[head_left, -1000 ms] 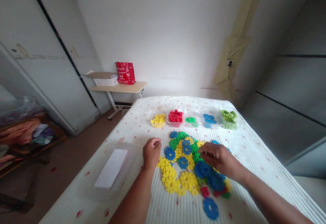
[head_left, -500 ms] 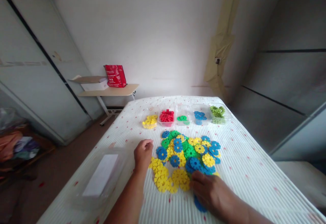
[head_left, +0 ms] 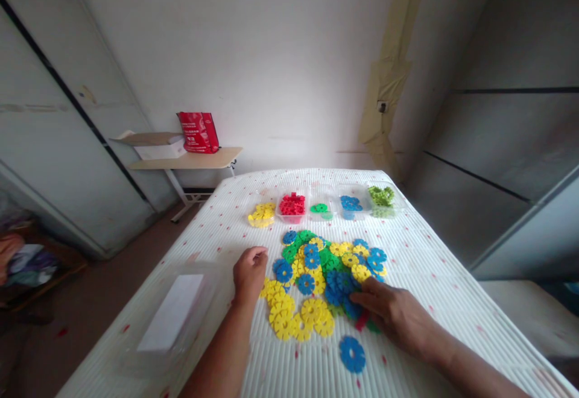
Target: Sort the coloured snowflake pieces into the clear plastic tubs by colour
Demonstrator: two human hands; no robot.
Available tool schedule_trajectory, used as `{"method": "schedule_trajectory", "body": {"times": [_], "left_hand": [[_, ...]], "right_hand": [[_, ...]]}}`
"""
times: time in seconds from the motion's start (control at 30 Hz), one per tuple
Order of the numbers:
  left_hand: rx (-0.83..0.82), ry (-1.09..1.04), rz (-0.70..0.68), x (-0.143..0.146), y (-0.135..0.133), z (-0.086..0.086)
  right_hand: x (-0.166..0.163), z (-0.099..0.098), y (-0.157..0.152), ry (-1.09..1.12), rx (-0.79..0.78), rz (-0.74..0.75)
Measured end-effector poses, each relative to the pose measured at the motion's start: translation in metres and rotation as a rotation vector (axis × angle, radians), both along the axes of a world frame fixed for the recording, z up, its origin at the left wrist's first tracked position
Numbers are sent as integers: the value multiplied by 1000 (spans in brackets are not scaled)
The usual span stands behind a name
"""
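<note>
My right hand (head_left: 398,313) reaches into the right side of a loose pile of plastic snowflake discs, its fingers closed at the edge of the blue discs (head_left: 338,286). A red piece (head_left: 361,321) pokes out beneath its fingertips. Left of the pile, my left hand (head_left: 249,272) rests curled on the tabletop, with nothing visible in it. Yellow discs (head_left: 283,325) lie close to it in a curved row. Green discs (head_left: 332,262) and more yellow and blue ones make up the rest of the heap. One blue disc (head_left: 351,354) lies apart, nearer me.
Clear tubs line the far side, holding yellow pieces (head_left: 262,214), red pieces (head_left: 292,205), green discs (head_left: 319,208), blue discs (head_left: 351,204) and light green pieces (head_left: 381,196). A transparent container (head_left: 129,350) with a white card (head_left: 172,313) sits at left. Behind stands a small table (head_left: 203,160) with a red bag (head_left: 198,132).
My right hand has moved away from me and slightly right, off the near blue disc, which now lies uncovered. The blue discs beside it look bunched and shifted. My left hand stays put.
</note>
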State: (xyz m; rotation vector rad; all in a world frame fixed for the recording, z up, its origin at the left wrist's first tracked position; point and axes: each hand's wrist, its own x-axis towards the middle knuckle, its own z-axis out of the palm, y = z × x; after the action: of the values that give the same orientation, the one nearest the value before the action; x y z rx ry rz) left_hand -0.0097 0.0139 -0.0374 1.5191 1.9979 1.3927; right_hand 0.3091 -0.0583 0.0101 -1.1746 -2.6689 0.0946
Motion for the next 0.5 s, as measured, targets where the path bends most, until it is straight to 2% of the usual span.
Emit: {"method": "schedule_trajectory", "body": {"times": [0.1, 0.23, 0.37, 0.5], "left_hand": [[7, 7, 2, 0, -1, 2], [8, 4, 5, 0, -2, 3], [0, -6, 4, 0, -1, 3], [-8, -11, 4, 0, 0, 2]], "right_hand": [[-7, 1, 17, 7, -9, -42], [2, 13, 27, 147, -83, -80], [15, 27, 14, 204, -176, -51], [11, 27, -3, 144, -250, 48]]}}
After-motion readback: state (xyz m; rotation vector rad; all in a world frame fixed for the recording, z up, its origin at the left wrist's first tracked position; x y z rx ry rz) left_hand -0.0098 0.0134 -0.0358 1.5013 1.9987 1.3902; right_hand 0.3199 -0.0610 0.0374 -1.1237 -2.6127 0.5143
